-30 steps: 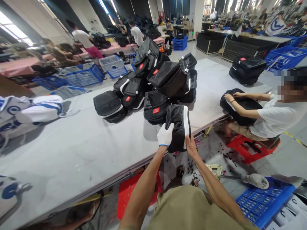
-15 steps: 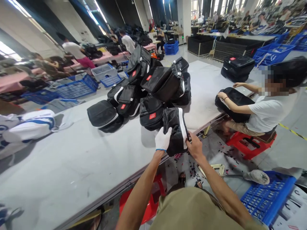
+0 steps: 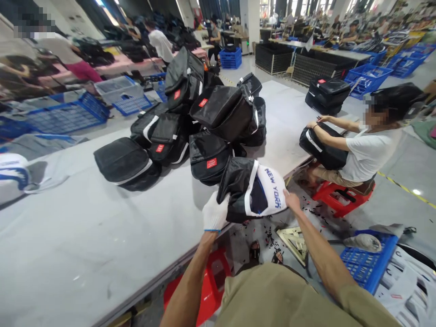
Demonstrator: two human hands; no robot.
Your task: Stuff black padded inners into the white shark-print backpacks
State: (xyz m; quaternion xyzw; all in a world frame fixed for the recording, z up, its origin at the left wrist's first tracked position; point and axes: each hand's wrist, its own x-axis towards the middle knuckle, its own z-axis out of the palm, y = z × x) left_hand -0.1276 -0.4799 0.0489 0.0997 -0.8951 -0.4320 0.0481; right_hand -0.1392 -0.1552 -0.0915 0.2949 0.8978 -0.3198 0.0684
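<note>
At the table's front edge I hold a black bag (image 3: 235, 181) with a white panel lettered "NEW YORK" in blue. My left hand (image 3: 215, 211), in a white knit glove, is closed on its black left side. The bare fingers of my right hand (image 3: 291, 200) pinch the outer edge of the white panel. Just behind the held bag stands a black bag with a red label (image 3: 211, 156), part of a heap of similar black bags (image 3: 218, 106). Another black bag (image 3: 126, 161) lies at the heap's left.
A seated co-worker (image 3: 368, 145) handles a black bag at the table's right edge, near a stack of black bags (image 3: 329, 95). White-and-blue bags (image 3: 13, 175) lie far left. A red stool (image 3: 204, 286) stands below; a blue crate (image 3: 369, 259) sits at right.
The white lettered panel of the held bag has come out to the right, where only a white strip showed before. My right hand has moved right, away from my left. The view has shifted.
</note>
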